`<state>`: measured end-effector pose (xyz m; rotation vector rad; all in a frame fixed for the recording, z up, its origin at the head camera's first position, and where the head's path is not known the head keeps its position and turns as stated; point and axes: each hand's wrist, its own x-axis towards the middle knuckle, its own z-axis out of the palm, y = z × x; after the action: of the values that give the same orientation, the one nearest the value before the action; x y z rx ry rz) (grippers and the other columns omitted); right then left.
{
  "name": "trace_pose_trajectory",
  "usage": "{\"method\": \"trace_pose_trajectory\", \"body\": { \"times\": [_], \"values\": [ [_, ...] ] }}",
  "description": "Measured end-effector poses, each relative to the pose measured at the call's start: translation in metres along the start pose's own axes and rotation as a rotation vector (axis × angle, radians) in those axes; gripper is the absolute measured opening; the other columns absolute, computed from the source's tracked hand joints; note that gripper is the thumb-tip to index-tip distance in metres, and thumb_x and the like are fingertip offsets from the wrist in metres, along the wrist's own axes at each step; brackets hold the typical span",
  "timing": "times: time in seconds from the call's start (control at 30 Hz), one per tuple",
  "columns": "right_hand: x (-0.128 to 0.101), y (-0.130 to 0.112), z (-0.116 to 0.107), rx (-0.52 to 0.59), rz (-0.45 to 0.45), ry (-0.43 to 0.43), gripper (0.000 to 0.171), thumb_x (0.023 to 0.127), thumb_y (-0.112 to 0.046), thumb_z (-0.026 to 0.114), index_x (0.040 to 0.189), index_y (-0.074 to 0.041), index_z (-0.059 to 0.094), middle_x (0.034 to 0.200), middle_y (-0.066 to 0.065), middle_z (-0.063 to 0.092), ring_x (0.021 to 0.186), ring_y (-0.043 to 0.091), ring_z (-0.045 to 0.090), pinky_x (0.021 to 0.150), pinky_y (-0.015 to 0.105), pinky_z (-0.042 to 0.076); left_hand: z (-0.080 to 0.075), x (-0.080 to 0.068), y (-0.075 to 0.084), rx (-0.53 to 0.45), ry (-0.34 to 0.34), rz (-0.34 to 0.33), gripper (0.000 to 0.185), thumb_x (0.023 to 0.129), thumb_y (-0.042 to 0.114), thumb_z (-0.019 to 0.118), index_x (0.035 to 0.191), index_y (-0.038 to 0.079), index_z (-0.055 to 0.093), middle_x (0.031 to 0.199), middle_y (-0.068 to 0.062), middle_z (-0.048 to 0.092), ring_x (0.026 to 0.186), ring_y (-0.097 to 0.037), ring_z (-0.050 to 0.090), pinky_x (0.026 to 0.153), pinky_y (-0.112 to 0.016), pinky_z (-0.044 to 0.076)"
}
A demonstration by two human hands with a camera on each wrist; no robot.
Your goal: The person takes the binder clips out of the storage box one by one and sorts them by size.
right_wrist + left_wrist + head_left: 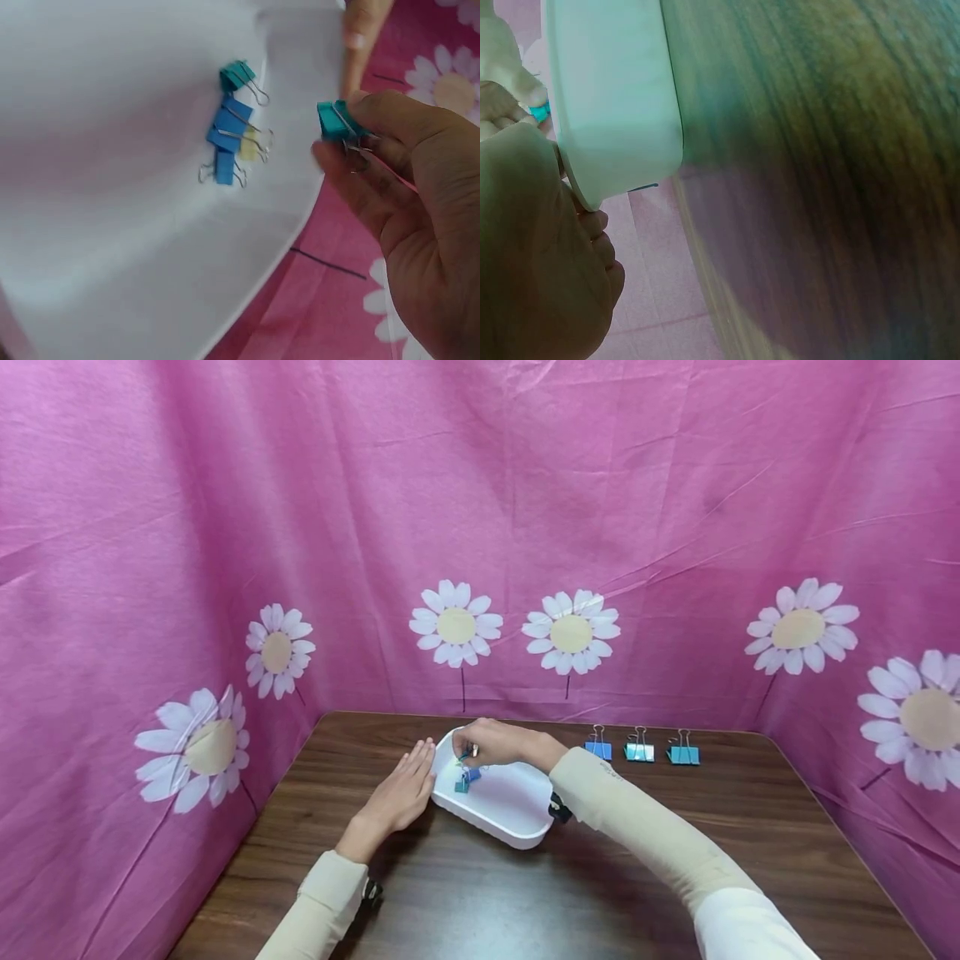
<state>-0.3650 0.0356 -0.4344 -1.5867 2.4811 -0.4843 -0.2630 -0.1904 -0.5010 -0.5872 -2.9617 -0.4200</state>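
- My right hand (405, 187) pinches a teal metal binder clip (330, 120) over the white plastic tray (517, 835), apparently above its far-left corner.
- My left hand (401, 793), fingers straight, steadies the tray's left wall.

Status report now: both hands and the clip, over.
Right hand pinches teal clip over white tray. Left hand flat against tray side. Nothing blocking.

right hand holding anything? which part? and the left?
Right hand pinches a teal binder clip by its wire handles, over the white tray. Left hand holds nothing; its straight fingers rest against the tray's side.
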Motion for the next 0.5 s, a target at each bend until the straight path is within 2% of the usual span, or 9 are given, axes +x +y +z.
{"method": "trace_pose_trajectory", "body": {
  "times": [0.17, 0.3, 0.5],
  "values": [
    [-0.016, 0.009, -0.014, 0.006, -0.034, 0.074, 0.008, 0.097, -0.006, 0.074, 0.104, -0.006, 0.078, 0.1, 0.001, 0.077, 0.093, 0.01, 0.07, 0.088, 0.024, 0.063, 0.001, 0.0, -0.001, 0.004, 0.01, 0.009, 0.058, 0.116, 0.022, 0.034, 0.164, -0.01, 0.027, 0.174, -0.024, 0.026, 0.164, -0.038, 0.025, 0.135, -0.054, 0.026],
    [-0.033, 0.011, -0.026, 0.024, 0.002, 0.113, 0.013, 0.096, -0.006, 0.078, 0.108, -0.009, 0.081, 0.107, 0.002, 0.075, 0.094, 0.009, 0.068, 0.086, 0.021, 0.061, 0.001, 0.0, -0.001, -0.006, 0.011, 0.009, 0.057, 0.116, 0.022, 0.035, 0.163, -0.01, 0.029, 0.174, -0.024, 0.026, 0.164, -0.039, 0.025, 0.134, -0.055, 0.027],
    [-0.064, 0.015, -0.043, 0.084, 0.066, 0.193, 0.021, 0.093, -0.002, 0.08, 0.113, -0.007, 0.078, 0.113, 0.006, 0.069, 0.099, 0.017, 0.071, 0.09, 0.026, 0.063, 0.001, 0.0, 0.0, -0.01, 0.01, 0.003, 0.058, 0.116, 0.022, 0.035, 0.164, -0.009, 0.028, 0.175, -0.023, 0.025, 0.164, -0.038, 0.024, 0.135, -0.054, 0.026]
  ]
}}
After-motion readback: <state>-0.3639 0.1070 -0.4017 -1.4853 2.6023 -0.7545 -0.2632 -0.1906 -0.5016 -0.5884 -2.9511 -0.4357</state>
